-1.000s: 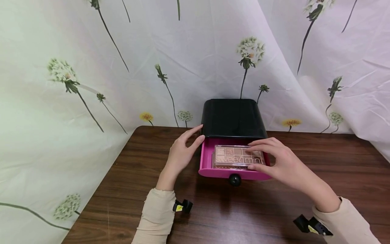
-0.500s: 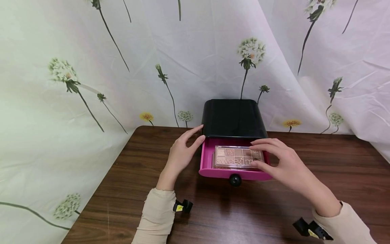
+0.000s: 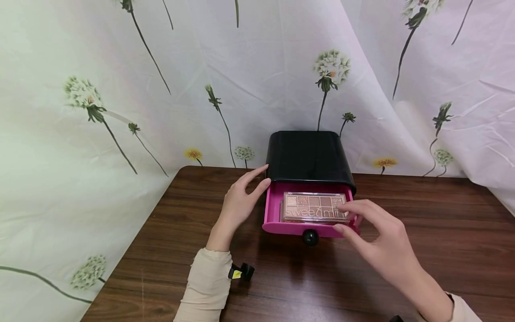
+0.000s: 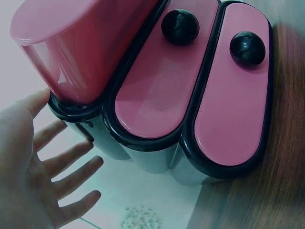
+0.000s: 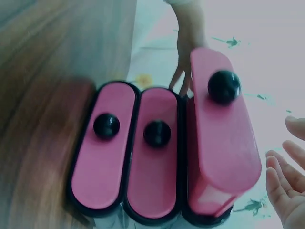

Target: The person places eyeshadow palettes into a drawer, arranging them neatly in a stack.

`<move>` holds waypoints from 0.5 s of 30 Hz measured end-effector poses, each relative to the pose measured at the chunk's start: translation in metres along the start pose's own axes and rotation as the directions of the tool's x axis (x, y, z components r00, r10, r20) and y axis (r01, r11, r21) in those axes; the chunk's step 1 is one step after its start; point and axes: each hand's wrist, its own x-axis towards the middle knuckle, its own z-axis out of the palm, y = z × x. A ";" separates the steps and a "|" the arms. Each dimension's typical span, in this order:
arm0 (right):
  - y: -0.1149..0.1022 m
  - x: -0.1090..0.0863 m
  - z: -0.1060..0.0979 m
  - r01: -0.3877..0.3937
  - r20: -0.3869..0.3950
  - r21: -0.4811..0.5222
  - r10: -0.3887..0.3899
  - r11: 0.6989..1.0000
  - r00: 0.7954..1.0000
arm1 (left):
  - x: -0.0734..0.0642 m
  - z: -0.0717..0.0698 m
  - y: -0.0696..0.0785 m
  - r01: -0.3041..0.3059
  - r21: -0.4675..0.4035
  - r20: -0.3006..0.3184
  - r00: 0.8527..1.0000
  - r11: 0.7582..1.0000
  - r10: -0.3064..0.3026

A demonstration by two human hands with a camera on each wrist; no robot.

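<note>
A small chest of drawers with a black case (image 3: 309, 156) stands on the table, its pink top drawer (image 3: 281, 229) pulled out. Inside that drawer lies a clear-lidded eyeshadow palette (image 3: 314, 206), with what looks like a second palette under it. My left hand (image 3: 241, 197) rests on the case's left side with fingers extended; the left wrist view shows this hand (image 4: 28, 167) beside the rim, its fingers spread. Over the drawer's front right corner hovers my right hand (image 3: 386, 241), thumb and fingers apart. The right wrist view has the right hand (image 5: 290, 191) holding nothing, apart from the drawer.
Two lower pink drawers, a middle one (image 4: 155, 71) and a bottom one (image 4: 233, 95), are pushed in; each has a round black knob. A white cloth (image 3: 257, 80) printed with dandelions hangs behind the brown wooden table (image 3: 181, 214).
My right hand has drawn back from the palette, toward me and slightly right. The palette, the drawer and my left hand stay where they were.
</note>
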 end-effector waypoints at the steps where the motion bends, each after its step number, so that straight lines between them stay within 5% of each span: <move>1: -0.002 -0.002 0.002 0.006 -0.015 0.008 -0.006 1.000 1.000 | 0.000 0.000 0.000 -0.001 0.002 0.000 1.000 1.000 0.001; 10: -0.013 -0.021 0.019 -0.023 -0.033 0.061 0.025 0.998 0.999 | -0.001 -0.001 0.001 -0.001 0.013 -0.006 1.000 1.000 0.001; 15: -0.016 -0.035 0.027 -0.127 0.029 0.040 0.126 0.991 0.992 | 0.000 0.000 0.000 -0.001 0.007 -0.005 1.000 1.000 0.001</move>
